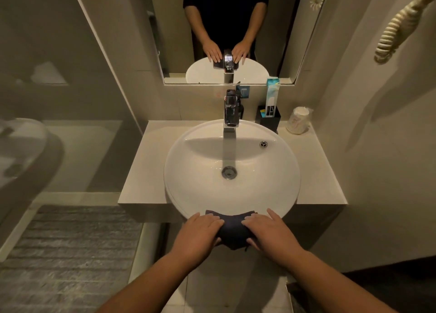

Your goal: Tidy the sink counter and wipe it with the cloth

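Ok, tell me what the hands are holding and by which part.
The dark cloth, draped over the sink's front rim: left hand flat on its left end, right hand on its right end, pressing, not gripping.

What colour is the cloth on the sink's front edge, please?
The cloth is plain dark navy, clearest in the head view.

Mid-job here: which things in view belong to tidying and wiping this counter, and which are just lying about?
Job: cloth, under left hand and right hand; counter; black holder; wrapped cups.
Just there: sink, faucet, mirror, coiled cord, floor mat.
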